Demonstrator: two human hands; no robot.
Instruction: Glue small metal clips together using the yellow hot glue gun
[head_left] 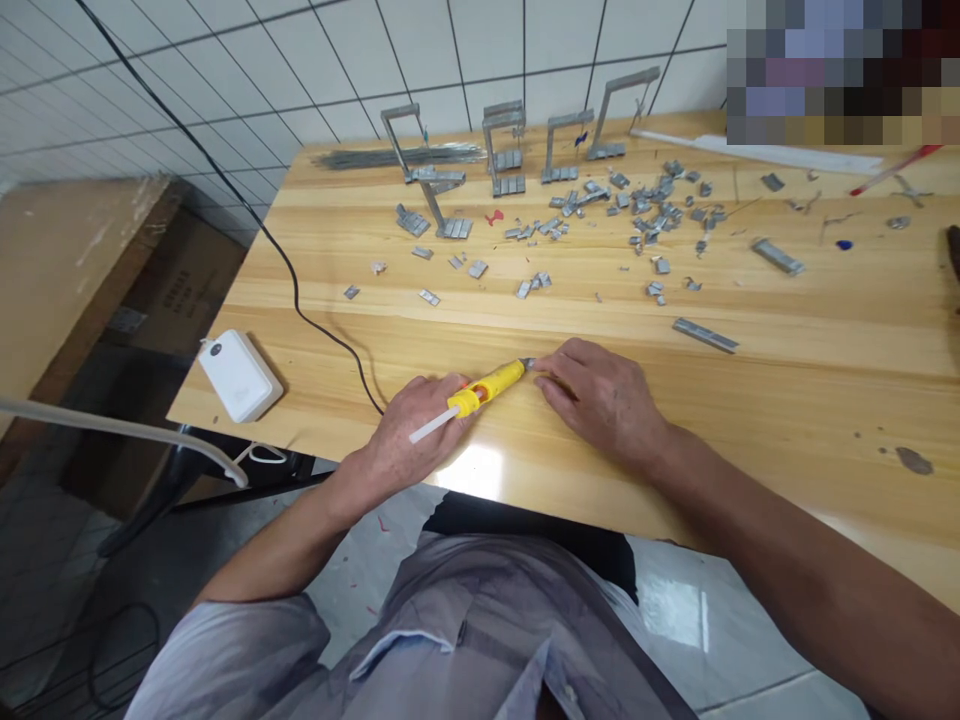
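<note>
A yellow hot glue gun (491,388) lies over the near part of the wooden table, with a white glue stick (433,425) poking out of its rear end. My left hand (416,430) is wrapped round its handle, and the nozzle points right, away from me. At the nozzle's metal tip (528,364) are the fingertips of my right hand (604,395), closed together and resting low over the tabletop. Whatever those fingers pinch is hidden. A black cord (330,335) runs down to the left hand.
Small grey metal pieces (652,215) are scattered across the table (810,420). Several bent metal frames (551,150) stand along the back beside thin wires (360,157). A metal bar (705,335) lies right of centre, a white power bank-like box (240,375) at the left edge.
</note>
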